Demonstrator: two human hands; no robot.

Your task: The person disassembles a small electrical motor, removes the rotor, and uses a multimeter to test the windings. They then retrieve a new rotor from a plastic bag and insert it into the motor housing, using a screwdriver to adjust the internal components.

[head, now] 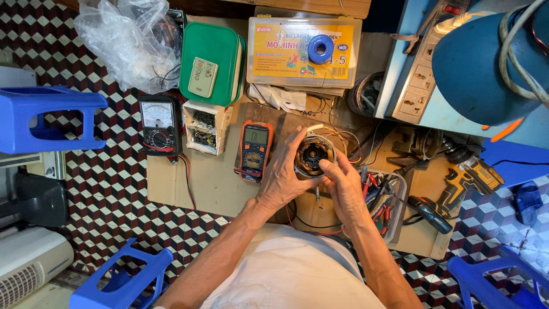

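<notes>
Both forearms are reaching up from the bottom edge, over a white shirt [286, 274] that is filling the lower middle of the head view. Left hand [284, 171] is cupping a round motor stator [313, 155] from its left side, fingers curled up along the rim; right hand [342, 186] is coming in from below-right w/ the thumb pressing on the stator's near edge. So both hands are holding the one stator, which is sitting at the middle of a cardboard sheet [206, 183] on the patterned floor. Its lower half is hidden by fingers, and the thin wires trailing off to the right are too tangled to count.

Two meters are lying left of it — an orange-edged digital multimeter [255, 150], just beside the left hand, and a black analog meter [160, 125] further left. One small white parts box [205, 127] is standing between them; contents too small to tell. One green case [210, 62] w/ a remote on top, one clear kit box [303, 50] carrying a blue tape roll [321, 48]. One yellow cordless drill [472, 176] at right, partly behind cables. A clear tray of pliers [388, 200] is sitting by the right wrist — tool count unclear. Four blue stools [48, 117] are showing, three of them cut off by the frame edges.
</notes>
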